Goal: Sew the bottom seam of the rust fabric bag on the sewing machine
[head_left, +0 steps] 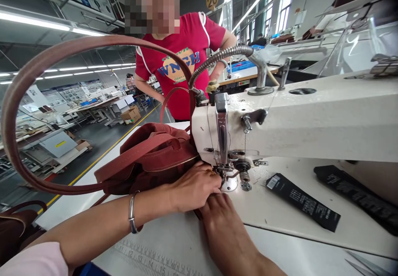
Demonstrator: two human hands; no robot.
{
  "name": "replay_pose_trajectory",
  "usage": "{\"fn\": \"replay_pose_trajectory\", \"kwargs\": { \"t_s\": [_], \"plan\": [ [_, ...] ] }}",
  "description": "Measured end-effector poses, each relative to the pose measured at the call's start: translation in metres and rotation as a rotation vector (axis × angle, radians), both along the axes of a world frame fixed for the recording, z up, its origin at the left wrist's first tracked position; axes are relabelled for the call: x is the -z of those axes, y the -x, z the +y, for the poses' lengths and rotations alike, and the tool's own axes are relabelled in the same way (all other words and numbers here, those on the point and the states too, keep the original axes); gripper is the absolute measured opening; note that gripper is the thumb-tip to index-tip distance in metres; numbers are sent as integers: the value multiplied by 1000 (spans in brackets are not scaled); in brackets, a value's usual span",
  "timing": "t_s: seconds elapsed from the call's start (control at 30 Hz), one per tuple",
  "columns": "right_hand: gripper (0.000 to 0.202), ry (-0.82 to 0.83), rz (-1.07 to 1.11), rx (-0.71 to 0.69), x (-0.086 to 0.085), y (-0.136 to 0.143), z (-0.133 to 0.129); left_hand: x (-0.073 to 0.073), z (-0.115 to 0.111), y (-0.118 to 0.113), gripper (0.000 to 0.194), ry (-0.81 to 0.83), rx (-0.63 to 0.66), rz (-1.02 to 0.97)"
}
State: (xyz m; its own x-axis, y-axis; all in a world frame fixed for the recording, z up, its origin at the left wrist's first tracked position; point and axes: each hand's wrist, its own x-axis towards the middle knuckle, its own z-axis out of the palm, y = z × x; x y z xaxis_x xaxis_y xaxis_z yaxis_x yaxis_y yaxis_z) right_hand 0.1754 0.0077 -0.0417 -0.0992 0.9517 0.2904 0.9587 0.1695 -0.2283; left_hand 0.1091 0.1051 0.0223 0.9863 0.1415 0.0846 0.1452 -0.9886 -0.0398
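Note:
A reddish-brown handbag (168,159) with a zip and long looped straps lies left of a white sewing machine's head (214,130). My left hand (195,186), a silver bangle on its wrist, is closed on the bag's edge, its fingertips close to the presser foot (222,172). Just below it, my right hand (222,224) bends its fingers down over the bag's edge, close against the left fingers. The piece between my fingers is mostly hidden. One large strap (12,114) arches up and out to the left.
Black printed labels (303,201) lie on the machine bed at right, with scissors (367,263) near the front edge. A ruler scale (139,255) marks the table. Across the table stands a person in a red shirt (183,68). Another brown bag (15,226) sits at far left.

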Motion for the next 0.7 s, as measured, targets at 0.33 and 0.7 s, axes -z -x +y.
{"fn": "replay_pose_trajectory", "kwargs": {
  "t_s": [0.33,0.7],
  "plan": [
    [39,-3,194,-108,-7,-38,-23,-2,1,1,11,188,-63,-40],
    [38,-65,382,92,-6,-69,-4,1,-3,2,9,177,-52,-84]
  ]
}}
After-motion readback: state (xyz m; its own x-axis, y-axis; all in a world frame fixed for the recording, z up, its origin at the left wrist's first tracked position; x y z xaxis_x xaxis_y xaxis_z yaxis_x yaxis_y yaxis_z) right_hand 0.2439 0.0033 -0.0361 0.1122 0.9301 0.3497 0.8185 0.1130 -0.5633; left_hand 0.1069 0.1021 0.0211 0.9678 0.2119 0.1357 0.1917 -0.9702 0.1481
